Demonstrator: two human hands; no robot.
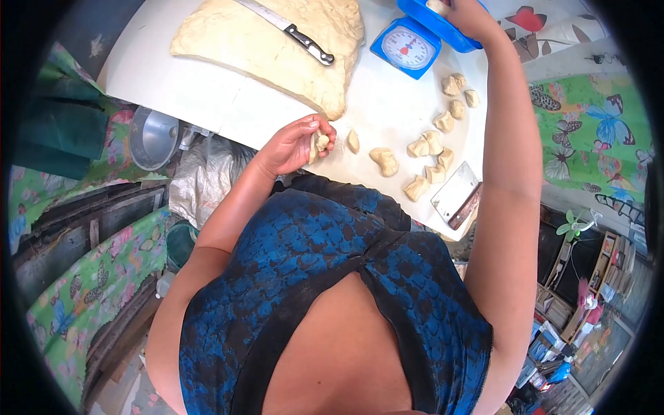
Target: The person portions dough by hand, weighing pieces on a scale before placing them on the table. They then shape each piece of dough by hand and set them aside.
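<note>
At the table's near edge, my left hand (299, 144) curls its fingers round a small piece of dough (319, 143). My right hand (468, 17) reaches to the blue pan (453, 36) of a kitchen scale (407, 47) and touches a dough lump (438, 7) in it; the frame's top edge partly hides this hand. A large slab of dough (256, 52) lies at the back left with a black-handled knife (309, 45) on top. Several dough pieces (384, 161) are scattered between the slab and my right arm.
A flat metal scraper (454, 197) with a brown handle lies at the right front corner of the white table (200, 90). Left of the table are a metal bowl (153, 137) and a crumpled silvery sack (206, 178). Shelves (584, 290) stand at the far right.
</note>
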